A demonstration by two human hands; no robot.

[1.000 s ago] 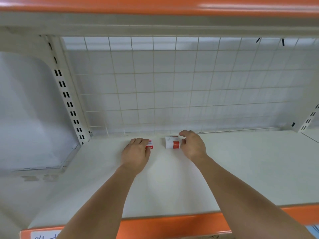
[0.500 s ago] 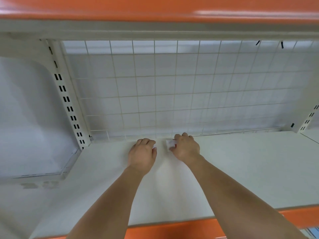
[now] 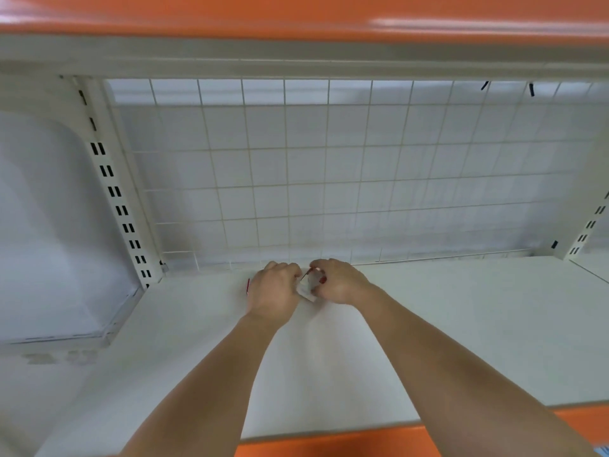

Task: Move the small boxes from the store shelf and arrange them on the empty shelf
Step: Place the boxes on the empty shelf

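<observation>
At the centre of the frame, the left hand (image 3: 273, 293) and right hand (image 3: 339, 281) are each curling round a small box (image 3: 309, 285) by the shelf's (image 3: 461, 324) back grid (image 3: 329, 176). Best to be nudging them flush, side by side.

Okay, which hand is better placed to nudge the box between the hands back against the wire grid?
Probably the right hand. Its fingers curl around the white-and-red small box, near the wire grid. The left hand covers a second box, of which only a red edge shows.
</observation>
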